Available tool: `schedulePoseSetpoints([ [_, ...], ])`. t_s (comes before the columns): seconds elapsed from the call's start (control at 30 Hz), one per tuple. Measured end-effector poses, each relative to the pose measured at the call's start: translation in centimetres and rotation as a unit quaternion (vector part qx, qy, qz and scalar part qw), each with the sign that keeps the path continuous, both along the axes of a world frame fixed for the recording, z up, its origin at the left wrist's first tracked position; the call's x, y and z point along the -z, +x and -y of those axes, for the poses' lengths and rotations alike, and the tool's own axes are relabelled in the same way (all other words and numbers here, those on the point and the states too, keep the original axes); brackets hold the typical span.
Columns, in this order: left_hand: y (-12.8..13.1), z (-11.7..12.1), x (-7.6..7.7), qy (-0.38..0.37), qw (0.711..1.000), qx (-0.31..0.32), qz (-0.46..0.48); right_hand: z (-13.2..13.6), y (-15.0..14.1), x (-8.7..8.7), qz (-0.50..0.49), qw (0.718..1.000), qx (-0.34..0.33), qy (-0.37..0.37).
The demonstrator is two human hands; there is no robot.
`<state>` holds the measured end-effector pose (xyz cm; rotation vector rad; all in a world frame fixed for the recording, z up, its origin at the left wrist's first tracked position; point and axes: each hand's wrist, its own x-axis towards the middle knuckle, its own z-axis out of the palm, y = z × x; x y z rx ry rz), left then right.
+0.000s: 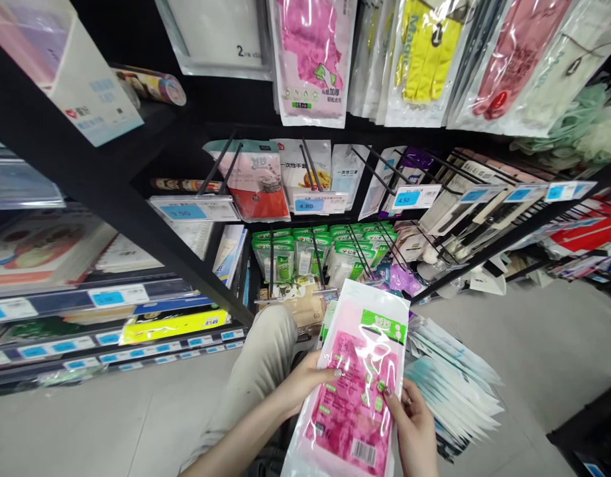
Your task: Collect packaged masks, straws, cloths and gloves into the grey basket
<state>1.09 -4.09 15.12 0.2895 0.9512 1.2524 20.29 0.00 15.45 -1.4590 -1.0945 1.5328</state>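
A flat white-and-pink plastic packet (355, 397) with a green label, printed text and a barcode is held upright before me. Its kind of contents I cannot make out, though pink shows through. My left hand (313, 377) grips its left edge, thumb across the front. On the lower right edge, my right hand (412, 421) pinches it with the thumb on the face and curled fingers at the side. A fanned stack of white and pale blue packets (454, 384) lies beyond my right hand, low by the floor.
Ahead stands a black shelf rack with bare metal hooks (310, 165) jutting toward me and price tags (319, 203). Packets of yellow gloves (427, 53) hang above. Several green-topped packets (313, 248) hang lower. My bent knee (273, 331) is near the rack's post.
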Motion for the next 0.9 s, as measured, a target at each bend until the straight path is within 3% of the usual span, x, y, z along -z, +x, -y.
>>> schedulePoseSetpoints([
  [0.27,0.2,-0.2,-0.2,-0.004,1.0,-0.002,0.014,-0.4,0.8,0.4,0.007,0.999,-0.053,-0.007],
  [0.67,0.1,-0.1,-0.6,-0.008,1.0,0.001,-0.006,-0.4,0.7,0.1,0.006,0.998,-0.065,-0.017],
  [0.77,0.0,-1.0,-1.3,0.03,0.998,0.029,-0.051,-3.0,1.4,-1.6,0.009,0.996,-0.087,0.018],
  [0.9,0.8,-4.1,-3.5,0.136,0.972,0.127,-0.146,-9.2,5.1,-7.4,0.031,0.986,-0.03,0.164],
])
